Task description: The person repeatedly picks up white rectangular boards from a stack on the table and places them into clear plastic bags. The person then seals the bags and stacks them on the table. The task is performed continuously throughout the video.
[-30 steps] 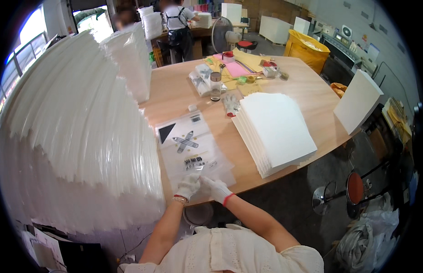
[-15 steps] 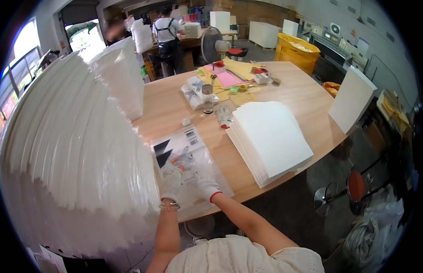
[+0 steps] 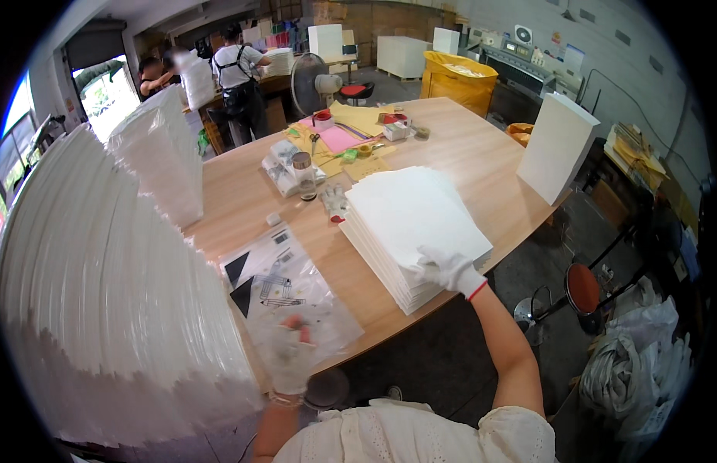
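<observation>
My right hand (image 3: 451, 272), in a white knit glove with a red cuff edge, rests on the near part of a stack of white sheets (image 3: 412, 212). Its fingers are stretched over the top sheet and look apart. My left hand (image 3: 287, 363), also gloved, is over the near end of a clear plastic bag (image 3: 316, 282) printed with dark shapes and line drawings. Motion smears its fingers. A red-orange patch shows at its fingertips; I cannot make out what it is. The bag lies flat on the wooden table (image 3: 235, 185), left of the stack.
Tall piles of plastic-wrapped white sheets (image 3: 104, 285) crowd the left side. Beyond the bag stand a glass bottle (image 3: 304, 177), a spare glove (image 3: 334, 202) and tape rolls (image 3: 324, 118). A white block (image 3: 558, 150) stands at the right edge. Stools (image 3: 581, 289) stand right; people (image 3: 236, 77) work behind.
My right hand has moved from the bag onto the white stack at the right. My left hand has drawn slightly nearer to me, uncovering more of the bag's print. The view has swung right.
</observation>
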`<state>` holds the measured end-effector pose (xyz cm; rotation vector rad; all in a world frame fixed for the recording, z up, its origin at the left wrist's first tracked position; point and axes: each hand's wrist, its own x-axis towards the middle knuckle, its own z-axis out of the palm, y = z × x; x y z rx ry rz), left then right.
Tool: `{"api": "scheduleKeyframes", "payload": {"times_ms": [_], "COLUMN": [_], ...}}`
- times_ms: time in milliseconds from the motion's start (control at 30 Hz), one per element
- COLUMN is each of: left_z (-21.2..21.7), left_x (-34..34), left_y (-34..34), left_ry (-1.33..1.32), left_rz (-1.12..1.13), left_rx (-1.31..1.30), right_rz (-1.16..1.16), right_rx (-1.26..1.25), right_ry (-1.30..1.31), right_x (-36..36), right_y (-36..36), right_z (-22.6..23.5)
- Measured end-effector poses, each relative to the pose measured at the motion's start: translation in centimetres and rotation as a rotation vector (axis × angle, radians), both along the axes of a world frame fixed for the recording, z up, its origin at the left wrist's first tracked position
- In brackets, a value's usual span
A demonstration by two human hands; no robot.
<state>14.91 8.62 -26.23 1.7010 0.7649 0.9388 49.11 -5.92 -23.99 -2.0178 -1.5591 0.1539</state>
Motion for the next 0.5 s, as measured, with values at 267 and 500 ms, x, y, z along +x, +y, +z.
{"api": "scheduleKeyframes", "payload": {"times_ms": [267,500], "left_z": [-2.0,-1.5], "left_x": [6.3,1.3], "left_y": [-4.2,-2.4], "left_ry": [-0.315,0.324], "left_rz": [-0.655,-0.689], "left_rx": [-1.249,-0.592], "right_rz": [0.262,-0.298], "right_rx": [0.107,0.277], "right_ry": [-0.448,1.467], "right_x": [-12.4,-9.1], "right_y": [-2.5,-9.0], "right_z": [-0.3,-7.2]}}
